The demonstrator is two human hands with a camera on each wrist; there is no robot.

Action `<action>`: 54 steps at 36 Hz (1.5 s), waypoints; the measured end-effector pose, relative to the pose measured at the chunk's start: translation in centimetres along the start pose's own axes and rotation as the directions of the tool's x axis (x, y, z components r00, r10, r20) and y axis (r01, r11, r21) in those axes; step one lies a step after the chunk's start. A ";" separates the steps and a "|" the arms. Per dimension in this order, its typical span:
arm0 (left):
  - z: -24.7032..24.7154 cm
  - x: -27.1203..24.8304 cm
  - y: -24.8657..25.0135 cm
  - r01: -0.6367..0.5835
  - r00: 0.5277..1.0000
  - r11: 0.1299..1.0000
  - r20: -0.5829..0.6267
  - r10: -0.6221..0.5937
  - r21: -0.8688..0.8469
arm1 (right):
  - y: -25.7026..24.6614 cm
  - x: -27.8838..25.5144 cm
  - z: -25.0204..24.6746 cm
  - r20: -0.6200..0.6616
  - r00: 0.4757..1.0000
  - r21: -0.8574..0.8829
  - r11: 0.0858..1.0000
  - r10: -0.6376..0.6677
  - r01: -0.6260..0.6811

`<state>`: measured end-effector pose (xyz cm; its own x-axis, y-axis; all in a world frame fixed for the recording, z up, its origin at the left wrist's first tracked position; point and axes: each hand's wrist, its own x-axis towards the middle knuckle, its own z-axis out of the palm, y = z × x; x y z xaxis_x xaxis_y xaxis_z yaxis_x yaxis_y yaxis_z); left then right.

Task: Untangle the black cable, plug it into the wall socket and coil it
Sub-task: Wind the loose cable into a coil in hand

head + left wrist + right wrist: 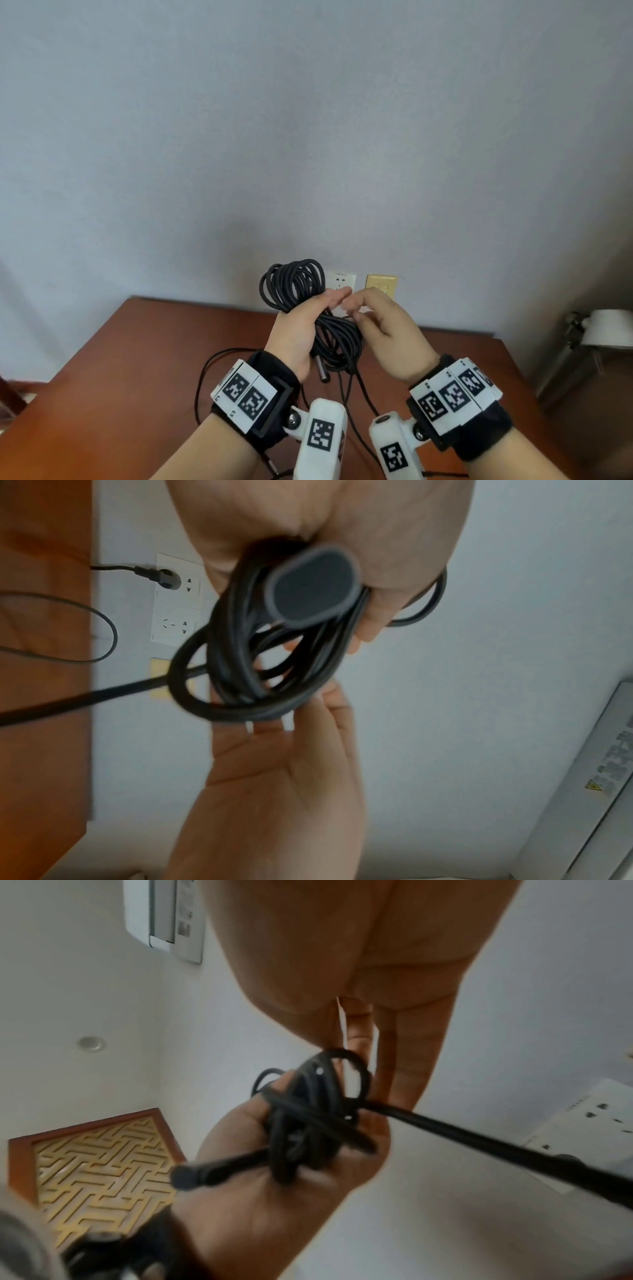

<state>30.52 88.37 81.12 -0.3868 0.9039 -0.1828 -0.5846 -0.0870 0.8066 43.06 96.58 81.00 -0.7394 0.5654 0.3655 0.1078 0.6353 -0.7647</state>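
My left hand (pixel 301 322) grips a coiled bundle of black cable (pixel 294 284) above the brown table (pixel 137 359), close to the wall. The cable's barrel-shaped end (pixel 322 371) hangs below that hand. My right hand (pixel 383 332) is beside the bundle with its palm open, and its fingertips (pixel 329 696) touch the loops. In the left wrist view the cable's plug (pixel 161 577) sits in the white wall socket (pixel 178 631). A strand (pixel 479 1148) runs from the bundle (pixel 308 1123) toward the socket. Slack cable (pixel 205 370) lies on the table.
A yellowish blank wall plate (pixel 381 284) is to the right of the white socket (pixel 342 281). A white lamp (pixel 606 325) stands off the table's right edge. A wall air conditioner (pixel 582 777) shows in the left wrist view.
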 end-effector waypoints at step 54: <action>-0.3 0.3 0.8 -0.212 0.970 0.714 0.232 0.072 0.668 | -1.0 1.2 -2.4 -0.183 0.979 -0.413 0.911 -0.089 0.006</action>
<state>29.69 88.45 81.58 -0.2518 0.9677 0.0106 0.1412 0.0259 0.9896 43.68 97.86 83.48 -0.6120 0.5932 0.5231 0.3680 0.7990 -0.4755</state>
